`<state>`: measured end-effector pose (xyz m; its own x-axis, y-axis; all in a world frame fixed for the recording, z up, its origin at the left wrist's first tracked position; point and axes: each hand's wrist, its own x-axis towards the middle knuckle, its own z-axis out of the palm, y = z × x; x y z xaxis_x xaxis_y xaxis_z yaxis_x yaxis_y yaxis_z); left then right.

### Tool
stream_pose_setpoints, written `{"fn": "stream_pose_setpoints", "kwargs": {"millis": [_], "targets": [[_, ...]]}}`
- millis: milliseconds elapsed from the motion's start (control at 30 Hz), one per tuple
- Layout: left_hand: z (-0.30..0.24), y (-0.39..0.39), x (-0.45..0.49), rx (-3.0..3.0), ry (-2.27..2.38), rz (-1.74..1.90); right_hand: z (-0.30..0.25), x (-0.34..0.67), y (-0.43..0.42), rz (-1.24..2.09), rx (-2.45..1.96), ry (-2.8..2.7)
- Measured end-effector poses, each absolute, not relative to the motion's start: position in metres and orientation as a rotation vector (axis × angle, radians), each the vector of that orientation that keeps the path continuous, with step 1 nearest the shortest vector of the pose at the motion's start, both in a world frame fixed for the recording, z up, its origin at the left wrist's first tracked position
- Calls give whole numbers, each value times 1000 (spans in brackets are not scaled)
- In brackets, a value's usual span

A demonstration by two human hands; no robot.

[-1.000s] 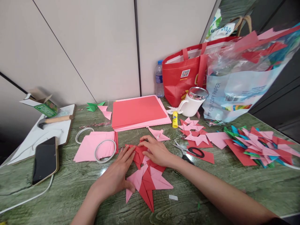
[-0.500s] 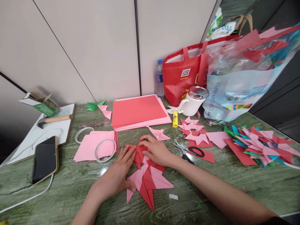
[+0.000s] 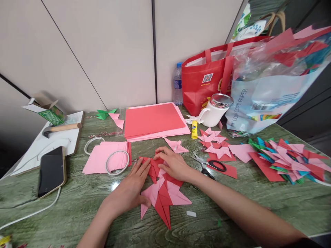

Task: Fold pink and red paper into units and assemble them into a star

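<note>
A star-shaped piece of folded red and pink paper [image 3: 162,196] lies on the green table in front of me. My left hand [image 3: 130,189] lies flat on its left side, fingers stretched toward the red upper part. My right hand [image 3: 173,165] presses down on the top of the piece, fingers curled over the red fold. Neither hand lifts the paper off the table.
Stacked red and pink sheets [image 3: 155,120], pink squares [image 3: 103,156] with white rings, scissors [image 3: 210,165], a glue stick [image 3: 194,129], a white mug [image 3: 214,110], folded paper piles [image 3: 281,158], a red bag [image 3: 207,81], a phone [image 3: 51,170] and a hammer [image 3: 60,128] surround the work.
The view has shifted slightly; both hands stay on the folded piece, with the fingers pressing in nearly the same spots.
</note>
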<state>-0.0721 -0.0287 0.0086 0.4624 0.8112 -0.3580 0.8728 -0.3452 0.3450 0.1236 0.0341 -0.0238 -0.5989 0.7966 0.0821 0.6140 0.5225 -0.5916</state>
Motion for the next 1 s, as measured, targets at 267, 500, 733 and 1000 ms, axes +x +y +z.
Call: {"fn": "stream_pose_setpoints", "kwargs": {"millis": [267,500,733,1000], "targets": [[6,-30,-75,2242,1360,-90,-26,126,35,747,-1097,-2425],[6,-29,-75,2279,1351,-117,-22,145,8,632,-891,-2490],[7,-28,-76,2263,1379,-115,-32,146,-19,535,-834,-2740],[7,-26,-79,2230,1375,-111,-41,134,-21,420,-939,-2653]]}}
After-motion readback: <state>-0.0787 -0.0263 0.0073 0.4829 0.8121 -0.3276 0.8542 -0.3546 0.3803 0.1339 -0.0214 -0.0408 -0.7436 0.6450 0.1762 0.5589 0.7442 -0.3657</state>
